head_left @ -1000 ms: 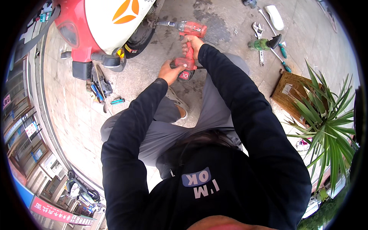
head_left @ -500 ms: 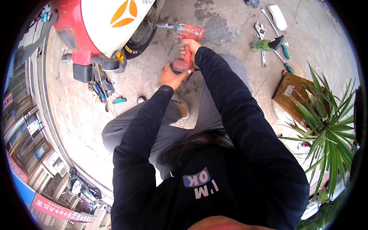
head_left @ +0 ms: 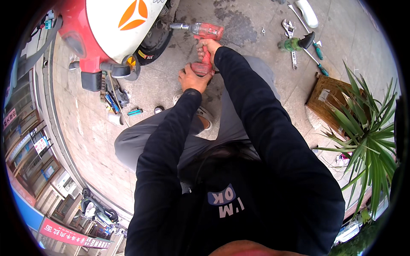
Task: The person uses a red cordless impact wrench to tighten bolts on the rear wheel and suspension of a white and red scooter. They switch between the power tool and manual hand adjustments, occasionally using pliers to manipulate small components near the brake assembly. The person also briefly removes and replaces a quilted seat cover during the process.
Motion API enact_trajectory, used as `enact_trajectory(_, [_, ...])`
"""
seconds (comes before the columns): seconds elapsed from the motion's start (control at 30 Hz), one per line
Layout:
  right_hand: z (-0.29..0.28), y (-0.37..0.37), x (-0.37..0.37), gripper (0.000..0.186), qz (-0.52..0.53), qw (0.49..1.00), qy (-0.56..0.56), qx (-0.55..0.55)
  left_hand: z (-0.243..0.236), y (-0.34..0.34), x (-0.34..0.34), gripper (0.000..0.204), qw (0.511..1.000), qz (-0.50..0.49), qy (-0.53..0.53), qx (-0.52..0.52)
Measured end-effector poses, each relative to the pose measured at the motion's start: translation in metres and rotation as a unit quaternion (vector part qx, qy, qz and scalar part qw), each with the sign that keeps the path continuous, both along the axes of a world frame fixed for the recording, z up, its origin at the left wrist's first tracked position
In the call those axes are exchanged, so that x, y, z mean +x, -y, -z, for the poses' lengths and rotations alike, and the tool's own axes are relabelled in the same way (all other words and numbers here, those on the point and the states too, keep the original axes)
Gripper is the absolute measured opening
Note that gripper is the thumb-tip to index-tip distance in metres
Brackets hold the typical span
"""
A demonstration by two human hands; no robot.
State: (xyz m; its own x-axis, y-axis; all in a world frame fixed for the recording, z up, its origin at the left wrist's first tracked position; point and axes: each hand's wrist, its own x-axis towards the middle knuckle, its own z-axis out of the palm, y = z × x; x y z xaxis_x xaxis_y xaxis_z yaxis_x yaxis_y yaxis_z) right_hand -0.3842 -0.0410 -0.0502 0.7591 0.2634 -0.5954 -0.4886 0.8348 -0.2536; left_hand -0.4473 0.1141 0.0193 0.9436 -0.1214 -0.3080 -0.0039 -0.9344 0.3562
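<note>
A red cordless impact wrench (head_left: pixel 209 30) with a long silver socket (head_left: pixel 179 26) is held out in front of me, its socket pointing left. My right hand (head_left: pixel 209 48) is wrapped round its handle. Around the battery base at the bottom of the handle, my left hand (head_left: pixel 192 80) is closed, its fingers partly hidden. The socket's tip is beside the black wheel (head_left: pixel 156 45) of a red and white scooter (head_left: pixel 115 30); whether it touches anything there, I cannot tell.
On the right lie an adjustable wrench (head_left: pixel 288 29), a green spray bottle (head_left: pixel 291 44), screwdrivers (head_left: pixel 318 51) and a white cover (head_left: pixel 307 13). A wooden box (head_left: pixel 321 94) stands beside a spiky plant (head_left: pixel 367 147). More tools (head_left: pixel 113 102) lie below the scooter.
My left forearm has swung inward to the right, and the left hand has shifted slightly on the battery base. The right hand keeps its grip. The whole view has shifted a little.
</note>
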Motion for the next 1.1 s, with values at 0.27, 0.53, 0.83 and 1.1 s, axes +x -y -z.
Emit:
enact_trajectory(0.27, [0.009, -0.003, 0.004, 0.014, 0.000, 1.000, 0.011, -0.019, 0.007, 0.000, 0.000, 0.105, 1.000, 0.002, 0.010, -0.005])
enact_trajectory(0.53, [0.006, -0.010, 0.002, 0.013, 0.018, 0.999, -0.001, -0.031, 0.007, -0.004, 0.002, 0.104, 1.000, 0.011, 0.016, -0.008])
enact_trajectory(0.83, [0.001, -0.009, 0.003, 0.010, 0.026, 1.000, -0.004, -0.006, 0.003, -0.003, 0.000, 0.097, 0.999, 0.009, 0.033, 0.007])
enact_trajectory(1.1, [0.001, -0.008, 0.001, 0.010, 0.012, 1.000, -0.003, -0.002, 0.002, -0.002, -0.001, 0.099, 0.999, 0.012, 0.036, 0.012])
